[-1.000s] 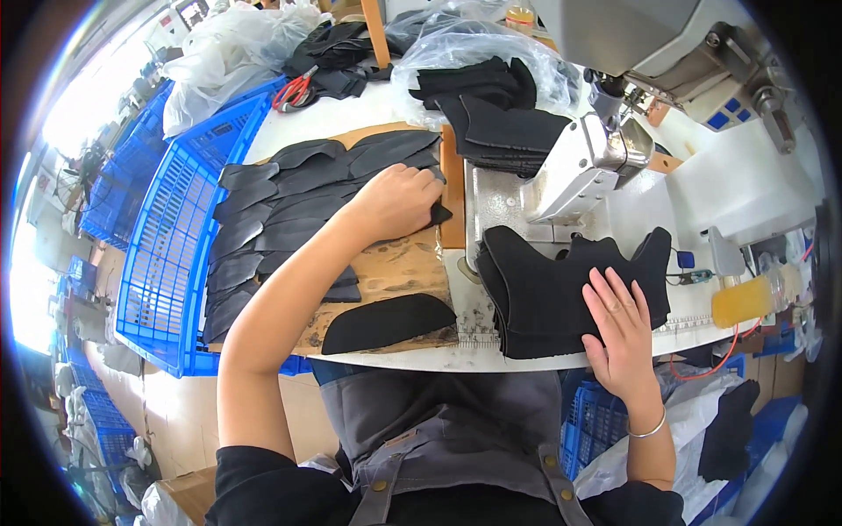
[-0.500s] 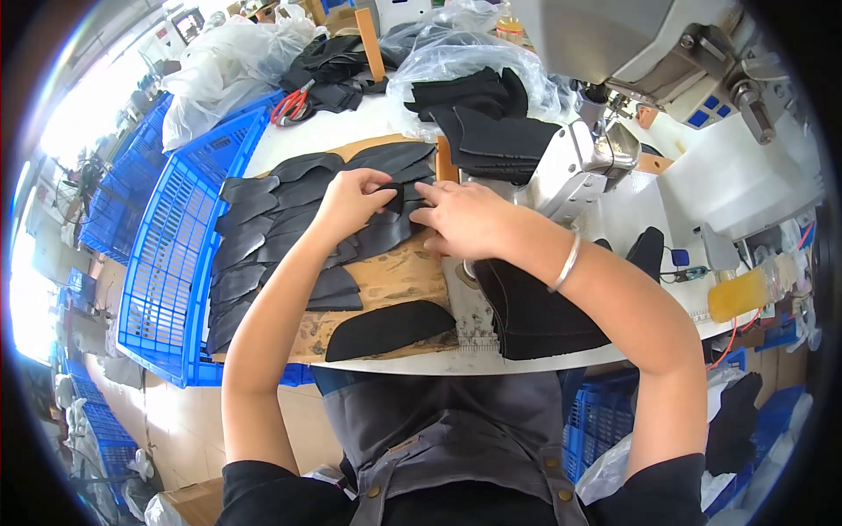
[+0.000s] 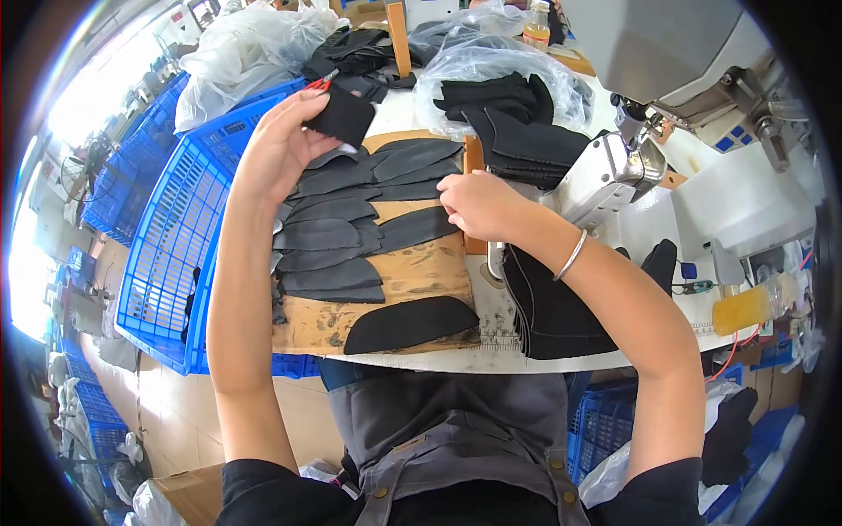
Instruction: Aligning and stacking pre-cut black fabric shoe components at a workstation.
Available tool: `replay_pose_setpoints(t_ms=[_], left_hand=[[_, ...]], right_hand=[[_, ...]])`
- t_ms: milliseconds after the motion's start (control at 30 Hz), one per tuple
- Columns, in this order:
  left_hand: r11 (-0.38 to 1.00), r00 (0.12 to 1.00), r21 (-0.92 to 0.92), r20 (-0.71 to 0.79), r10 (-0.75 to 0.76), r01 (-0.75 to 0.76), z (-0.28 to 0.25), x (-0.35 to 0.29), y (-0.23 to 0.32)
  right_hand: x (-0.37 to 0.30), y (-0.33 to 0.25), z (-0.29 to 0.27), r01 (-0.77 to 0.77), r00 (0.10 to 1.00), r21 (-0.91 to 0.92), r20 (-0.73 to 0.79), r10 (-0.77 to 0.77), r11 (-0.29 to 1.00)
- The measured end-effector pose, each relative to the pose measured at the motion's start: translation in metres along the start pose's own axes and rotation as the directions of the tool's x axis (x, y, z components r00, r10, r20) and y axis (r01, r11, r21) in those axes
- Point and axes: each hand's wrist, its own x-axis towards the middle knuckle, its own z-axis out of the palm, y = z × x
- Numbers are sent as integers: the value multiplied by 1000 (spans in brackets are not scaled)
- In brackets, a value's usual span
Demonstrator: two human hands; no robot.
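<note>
My left hand (image 3: 285, 145) is raised over the far left corner of the board, its fingers closed on a black fabric piece (image 3: 346, 118). My right hand (image 3: 481, 206) is at the board's right edge with its fingers curled together. Its fingertips meet the ends of dark leaf-shaped pieces, and whatever they pinch is hidden. Overlapping rows of these dark pieces (image 3: 320, 235) cover much of the brown board (image 3: 421, 270). Along the near edge of the board lies one larger black curved piece (image 3: 412, 324).
A blue basket (image 3: 167, 289) stands against the table's left side, a dark piece inside. Red-handled scissors (image 3: 323, 81) lie beyond my left hand. Right of the board are a sewing machine (image 3: 605, 171), stacked black panels (image 3: 561, 307) and a yellow-filled bottle (image 3: 741, 309). Black pieces in clear plastic (image 3: 500, 96) sit behind.
My left hand has moved from the board's middle to the far left, lifting the black piece. My right hand's fingers have curled in. Fewer dark pieces lie along the board's left side.
</note>
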Motion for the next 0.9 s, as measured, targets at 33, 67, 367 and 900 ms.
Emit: replay_pose_setpoints(t_ms=[33, 67, 367, 900], left_hand=[[997, 998, -72, 56, 40, -36, 9, -1, 5], [997, 997, -70, 60, 43, -39, 18, -4, 8], [968, 898, -165, 427, -103, 189, 128, -49, -5], [754, 817, 652, 473, -330, -73, 232, -66, -86]], right_hand=[[-2, -3, -5, -67, 996, 45, -50, 69, 997], [-5, -7, -11, -131, 985, 94, -102, 140, 987], [-123, -16, -53, 193, 981, 974, -192, 16, -118], [-265, 20, -24, -384, 872, 701, 63, 485, 601]])
